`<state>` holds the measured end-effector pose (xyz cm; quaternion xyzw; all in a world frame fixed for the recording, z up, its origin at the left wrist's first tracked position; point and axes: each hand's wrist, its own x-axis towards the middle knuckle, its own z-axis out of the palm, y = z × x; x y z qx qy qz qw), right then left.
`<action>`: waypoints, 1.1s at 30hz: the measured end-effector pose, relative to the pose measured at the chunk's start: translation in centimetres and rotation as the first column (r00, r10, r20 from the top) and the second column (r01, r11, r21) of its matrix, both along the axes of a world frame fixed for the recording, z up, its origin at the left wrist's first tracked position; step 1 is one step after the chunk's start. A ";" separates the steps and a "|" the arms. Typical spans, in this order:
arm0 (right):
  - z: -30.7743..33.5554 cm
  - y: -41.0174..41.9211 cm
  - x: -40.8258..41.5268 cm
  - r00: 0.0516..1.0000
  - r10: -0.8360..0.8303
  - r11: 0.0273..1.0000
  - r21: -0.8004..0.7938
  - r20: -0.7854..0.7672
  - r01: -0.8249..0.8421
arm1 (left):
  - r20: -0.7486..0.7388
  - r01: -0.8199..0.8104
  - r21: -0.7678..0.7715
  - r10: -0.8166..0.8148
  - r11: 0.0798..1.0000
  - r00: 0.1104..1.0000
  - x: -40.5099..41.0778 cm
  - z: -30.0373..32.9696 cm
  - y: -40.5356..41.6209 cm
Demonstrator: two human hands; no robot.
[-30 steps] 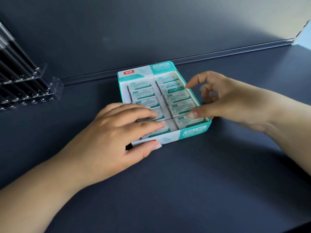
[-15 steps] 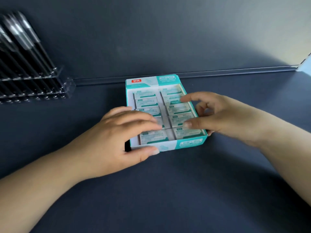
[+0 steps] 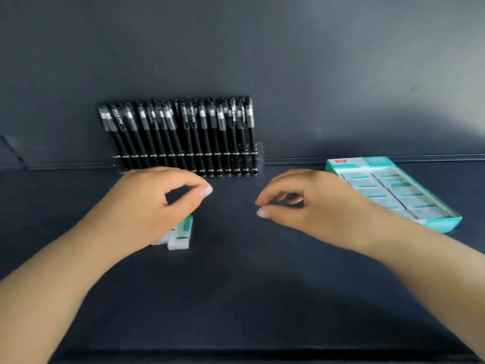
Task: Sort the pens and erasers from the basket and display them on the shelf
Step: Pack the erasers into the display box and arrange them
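Observation:
A teal and white eraser box (image 3: pixel 443 224) lies on the dark shelf at the right, filled with rows of wrapped erasers (image 3: pixel 404 191). Two loose wrapped erasers (image 3: pixel 180 235) lie on the shelf at the left, partly hidden under my left hand (image 3: pixel 147 206). That hand hovers over them with thumb and forefinger loosely curled, and nothing shows between them. My right hand (image 3: pixel 315 206) hovers left of the box with its fingers loosely curled, holding nothing. Several black pens (image 3: pixel 183 132) stand in a row against the back wall.
A clear plastic holder (image 3: pixel 259 160) keeps the pens upright at the back centre. A clear rail (image 3: pixel 367 158) runs along the rear of the dark shelf surface (image 3: pixel 236 285). The dark back wall rises behind everything.
Both hands have left the eraser box, which now sits off to the right. The view has swung left, bringing the pen row to the centre and two loose erasers into sight.

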<state>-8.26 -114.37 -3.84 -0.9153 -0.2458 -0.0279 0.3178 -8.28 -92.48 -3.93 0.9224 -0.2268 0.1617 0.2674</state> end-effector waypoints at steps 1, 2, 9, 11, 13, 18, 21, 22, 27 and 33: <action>-0.3 2.5 0.1 1.000 0.031 0.999 -0.007 -0.005 -0.031 | -0.008 -0.052 -0.008 0.052 0.999 0.999 -0.6 0.0 2.4; -0.5 4.2 0.2 0.999 0.050 0.999 -0.011 -0.008 -0.051 | -0.017 -0.094 -0.008 0.093 0.996 0.995 -0.7 -0.3 4.5; -2.6 12.3 2.4 0.986 0.087 0.992 -0.081 -0.142 -0.099 | -0.175 -0.269 0.032 0.270 0.963 0.947 0.1 -3.9 12.9; -3.1 12.8 3.2 0.972 0.065 0.993 -0.082 -0.226 -0.085 | -0.266 -0.283 0.006 0.275 0.959 0.924 0.5 -4.8 13.5; -3.6 13.0 3.9 0.948 0.058 0.997 -0.036 -0.313 -0.072 | -0.308 -0.251 -0.023 0.232 0.968 0.923 1.0 -5.4 13.6; -4.4 13.6 5.3 0.934 0.089 0.996 0.019 -0.347 -0.088 | -0.355 -0.116 0.024 0.117 0.993 0.928 2.7 -5.1 12.8; -4.9 13.6 5.6 0.940 0.094 0.993 0.105 -0.327 -0.063 | -0.395 -0.065 0.064 0.085 0.996 0.915 3.9 -4.9 12.3; -5.0 13.4 5.6 0.943 0.094 0.991 0.125 -0.319 -0.056 | -0.398 -0.048 0.076 0.074 0.996 0.914 4.2 -4.9 12.2; -4.9 12.0 5.6 0.966 0.021 0.984 0.178 -0.258 0.027 | -0.360 -0.004 -0.031 -0.008 1.000 0.933 4.0 -4.4 12.0; -4.1 9.5 3.7 0.971 -0.043 0.999 0.015 -0.235 0.048 | -0.549 0.036 -0.576 -0.419 0.816 0.723 1.0 -2.8 11.4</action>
